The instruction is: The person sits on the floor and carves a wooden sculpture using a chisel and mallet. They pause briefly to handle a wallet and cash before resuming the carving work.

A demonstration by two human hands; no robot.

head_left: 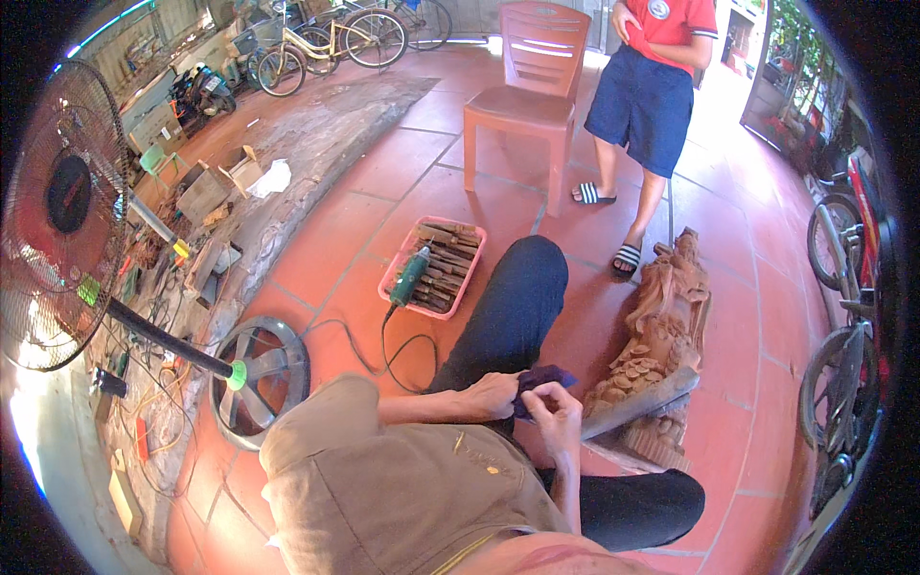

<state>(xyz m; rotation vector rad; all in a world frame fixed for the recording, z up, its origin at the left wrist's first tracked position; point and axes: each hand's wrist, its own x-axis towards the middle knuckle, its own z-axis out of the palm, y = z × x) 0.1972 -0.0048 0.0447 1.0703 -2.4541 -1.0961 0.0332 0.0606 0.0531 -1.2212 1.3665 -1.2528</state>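
Over my lap, both hands are on a crumpled dark purple piece [548,377]; whether it is cloth or a soft sheet I cannot tell. My left hand [491,395] is closed on its left side. From the right, my right hand [556,412] pinches it between thumb and fingers. Beside my right knee lies a carved wooden statue [661,321] with layered, detailed relief, and a plain wooden bar [644,402] rests across its near end. A pink basket [386,287] beyond my left leg holds several wood-handled carving tools [452,259], with a green corded power tool [410,276] on top.
A standing fan [67,206] with a round base [259,379] is on my left. The tool's cord [385,350] loops over the tiles. Ahead are a reddish plastic chair [532,86] and a standing person [642,96]. Bicycles [843,383] line the right side.
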